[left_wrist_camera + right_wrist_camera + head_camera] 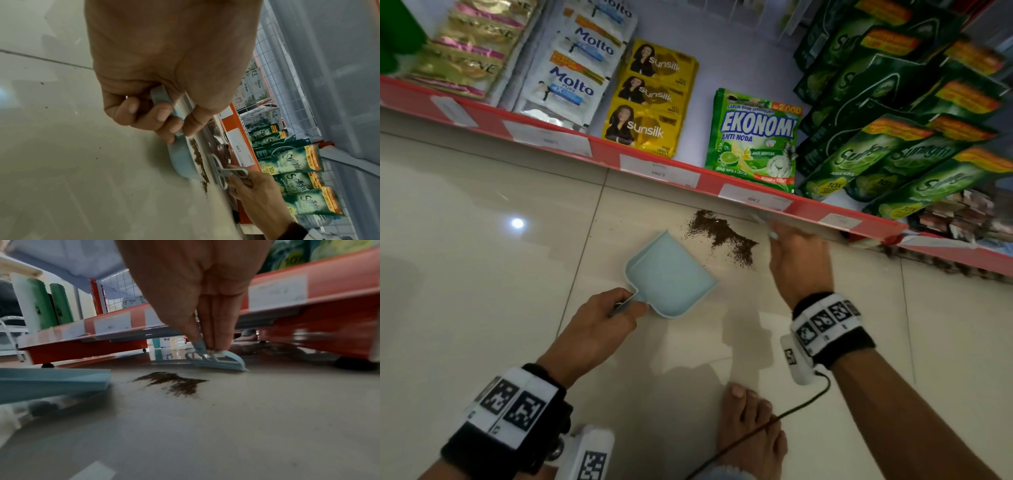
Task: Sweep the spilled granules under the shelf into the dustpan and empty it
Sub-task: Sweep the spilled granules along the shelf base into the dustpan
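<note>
While the brown granules [717, 236] lie in one loose patch on the tiled floor [482, 274], just in front of the red lower shelf edge [654, 171], no sweeping result is visible: the light-blue dustpan [671, 274] shows a bare tray in the head view. The dustpan rests on the floor immediately left of and nearer than the patch, its open lip turned toward the granules. The left hand [599, 322] grips the dustpan handle, fingers curled round it and thumb on top. The right hand [798, 260] pinches the stem of a small light-blue scraper [218, 361] between thumb and fingertips; the scraper blade sits at the far right side of the patch, close under the shelf edge, at or just above the floor. Contact cannot be confirmed.

Judged status: early stage. Tools are positioned; collection has not begun.

Remaining steps, as judged:
1. Draw the granules leftward and nearward into the dustpan lip.
2. Collect stray grains scattered around the patch.
3. Lift the dustpan level and empty it; no bin is in view.
</note>
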The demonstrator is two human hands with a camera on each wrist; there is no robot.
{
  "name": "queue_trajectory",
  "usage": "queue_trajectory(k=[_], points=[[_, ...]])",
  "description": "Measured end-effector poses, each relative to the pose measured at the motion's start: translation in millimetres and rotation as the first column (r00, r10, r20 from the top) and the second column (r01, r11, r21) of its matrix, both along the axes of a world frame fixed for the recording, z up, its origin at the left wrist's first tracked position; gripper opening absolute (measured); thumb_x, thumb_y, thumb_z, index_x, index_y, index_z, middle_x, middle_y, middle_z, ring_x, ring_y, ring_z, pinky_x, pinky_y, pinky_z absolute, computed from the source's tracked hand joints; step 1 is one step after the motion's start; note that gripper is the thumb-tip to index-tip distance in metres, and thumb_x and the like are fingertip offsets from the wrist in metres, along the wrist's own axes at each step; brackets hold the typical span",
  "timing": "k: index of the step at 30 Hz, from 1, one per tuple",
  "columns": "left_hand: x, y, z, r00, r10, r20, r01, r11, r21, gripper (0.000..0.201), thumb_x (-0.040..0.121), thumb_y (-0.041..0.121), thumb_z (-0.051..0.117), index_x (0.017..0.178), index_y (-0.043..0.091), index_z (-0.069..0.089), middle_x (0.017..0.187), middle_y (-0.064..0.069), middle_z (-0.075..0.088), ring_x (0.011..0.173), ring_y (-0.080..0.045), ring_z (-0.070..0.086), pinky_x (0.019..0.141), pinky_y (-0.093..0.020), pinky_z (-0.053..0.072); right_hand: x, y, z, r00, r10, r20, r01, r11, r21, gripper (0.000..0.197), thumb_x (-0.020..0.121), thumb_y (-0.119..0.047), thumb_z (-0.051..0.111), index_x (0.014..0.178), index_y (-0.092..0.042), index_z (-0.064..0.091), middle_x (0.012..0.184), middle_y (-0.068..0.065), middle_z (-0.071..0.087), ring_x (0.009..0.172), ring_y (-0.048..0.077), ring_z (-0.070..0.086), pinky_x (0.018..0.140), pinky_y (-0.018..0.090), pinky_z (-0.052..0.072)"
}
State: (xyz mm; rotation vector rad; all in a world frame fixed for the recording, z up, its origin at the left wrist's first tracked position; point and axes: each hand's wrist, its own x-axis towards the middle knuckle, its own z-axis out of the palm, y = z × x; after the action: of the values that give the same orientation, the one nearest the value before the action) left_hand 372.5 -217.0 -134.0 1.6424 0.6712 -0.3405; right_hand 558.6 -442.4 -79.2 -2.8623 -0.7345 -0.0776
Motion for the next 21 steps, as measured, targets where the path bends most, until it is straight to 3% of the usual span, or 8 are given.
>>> queue_trajectory(k=[3, 5, 7, 9, 11, 13, 16, 21], points=[[0.7, 0.6, 2.1, 1.000, 0.009, 0.002, -0.009, 1.000, -0.012, 0.031, 0.089, 0.038, 0.062, 0.071, 0.012, 0.056, 0.054, 0.009, 0.048, 0.049, -0.005, 0.041, 0.056, -0.030, 0.034, -15.0, 10.4, -8.4, 0.978, 0.162, -0.130, -0.154, 0.986, 0.068, 0.034, 0.090, -0.004, 0.059, 0.122, -0.012, 0.067, 0.111, 0.016, 0.072, 0.084, 0.036, 0.072, 0.077, 0.043, 0.059], [-0.5, 2.7, 4.2, 1.000, 0.031, 0.005, -0.030, 0.999, -0.022, 0.034, 0.088, 0.038, 0.063, 0.074, 0.008, 0.055, 0.054, 0.009, 0.047, 0.049, -0.005, 0.040, 0.057, -0.030, 0.034, -23.6, 7.2, -7.6, 0.968, 0.216, -0.126, -0.201, 0.972, 0.119, 0.032, 0.091, -0.008, 0.061, 0.123, -0.013, 0.067, 0.115, 0.012, 0.072, 0.085, 0.034, 0.071, 0.075, 0.042, 0.059], [-2.9, 4.8, 6.4, 0.999, 0.051, 0.008, -0.051, 0.998, -0.026, 0.033, 0.084, 0.042, 0.063, 0.073, 0.012, 0.056, 0.054, 0.010, 0.047, 0.049, -0.005, 0.041, 0.058, -0.030, 0.034, -24.0, 1.0, -1.5, 0.983, 0.179, -0.033, -0.172, 0.973, 0.154, 0.029, 0.092, -0.010, 0.062, 0.120, -0.013, 0.067, 0.104, 0.011, 0.074, 0.070, 0.029, 0.070, 0.063, 0.035, 0.058], [-4.6, 6.5, 7.6, 0.998, 0.059, 0.000, -0.059, 0.998, -0.017, 0.030, 0.085, 0.042, 0.063, 0.072, 0.016, 0.056, 0.054, 0.010, 0.048, 0.050, -0.005, 0.042, 0.060, -0.031, 0.035, -16.9, -4.6, 4.2, 0.993, 0.091, 0.077, -0.101, 0.987, 0.125, 0.026, 0.090, -0.007, 0.062, 0.115, -0.011, 0.069, 0.089, 0.012, 0.074, 0.055, 0.025, 0.062, 0.055, 0.024, 0.048], [-4.9, 7.1, 7.7, 0.998, 0.058, -0.009, -0.058, 0.998, -0.013, 0.032, 0.082, 0.045, 0.061, 0.072, 0.016, 0.055, 0.054, 0.010, 0.048, 0.052, -0.008, 0.042, 0.061, -0.032, 0.035, -7.2, -5.1, 5.4, 0.995, -0.009, 0.098, 0.004, 0.999, 0.048, 0.027, 0.089, -0.006, 0.060, 0.115, -0.009, 0.068, 0.082, 0.016, 0.071, 0.057, 0.032, 0.063, 0.053, 0.031, 0.047], [-4.0, 7.4, 8.2, 0.998, 0.060, -0.016, -0.060, 0.998, -0.016, 0.037, 0.076, 0.050, 0.059, 0.073, 0.013, 0.056, 0.054, 0.010, 0.048, 0.053, -0.009, 0.042, 0.060, -0.032, 0.035, 0.7, 2.3, 2.8, 0.997, -0.075, 0.024, 0.076, 0.996, -0.056, 0.031, 0.090, -0.009, 0.054, 0.120, -0.011, 0.064, 0.090, 0.020, 0.070, 0.070, 0.042, 0.066, 0.061, 0.042, 0.051], [-2.5, 7.4, 8.1, 0.998, 0.054, -0.016, -0.055, 0.998, -0.018, 0.046, 0.075, 0.050, 0.059, 0.081, 0.005, 0.059, 0.054, 0.010, 0.050, 0.052, -0.008, 0.042, 0.060, -0.032, 0.035, 9.8, 19.8, -7.6, 0.997, -0.021, -0.069, 0.010, 0.987, -0.163, 0.044, 0.091, -0.007, 0.050, 0.133, -0.015, 0.054, 0.112, 0.017, 0.068, 0.088, 0.042, 0.066, 0.074, 0.044, 0.053], [-4.1, 9.4, 8.9, 0.997, 0.074, -0.024, -0.075, 0.997, -0.013, 0.049, 0.074, 0.049, 0.060, 0.082, 0.000, 0.057, 0.055, 0.009, 0.048, 0.055, -0.011, 0.042, 0.062, -0.034, 0.034, 11.9, 37.1, -9.0, 0.932, 0.258, -0.253, -0.251, 0.966, 0.062, 0.047, 0.089, 0.003, 0.051, 0.134, -0.010, 0.058, 0.124, 0.016, 0.066, 0.103, 0.037, 0.065, 0.089, 0.046, 0.053]])
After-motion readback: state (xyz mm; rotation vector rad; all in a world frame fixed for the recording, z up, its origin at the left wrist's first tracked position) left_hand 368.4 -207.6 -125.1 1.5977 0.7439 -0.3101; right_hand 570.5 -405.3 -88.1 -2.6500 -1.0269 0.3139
